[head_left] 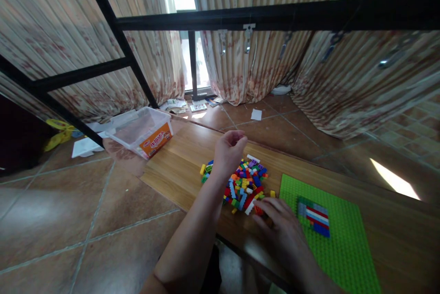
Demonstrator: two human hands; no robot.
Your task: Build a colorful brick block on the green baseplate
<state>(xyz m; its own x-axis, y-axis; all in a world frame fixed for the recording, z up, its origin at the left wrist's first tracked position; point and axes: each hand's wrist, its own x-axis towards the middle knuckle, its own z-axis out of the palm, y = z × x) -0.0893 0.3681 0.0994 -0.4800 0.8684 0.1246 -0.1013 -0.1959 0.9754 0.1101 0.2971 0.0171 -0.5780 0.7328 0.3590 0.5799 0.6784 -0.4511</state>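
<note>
My left hand [229, 152] hovers over the far side of a pile of small coloured building bricks [244, 181], with its fingers curled together. Whatever may be in that pinch is hidden. At the near right edge of the pile, my right hand [281, 220] has its fingers stretched out and apart. An orange-red brick [258, 210] lies between its fingertips, and a white brick [250, 207] lies just beside them. To the right, a green baseplate [343, 257] carries a flat block of bricks [316, 217] in grey, red, white and blue rows.
All this rests on a wooden table [178, 161]. At its far left end stands a clear plastic box [137, 129] with an orange label. A black metal frame [240, 19] crosses the view before striped curtains [254, 64]. Papers [175, 105] lie on the tiled floor beyond.
</note>
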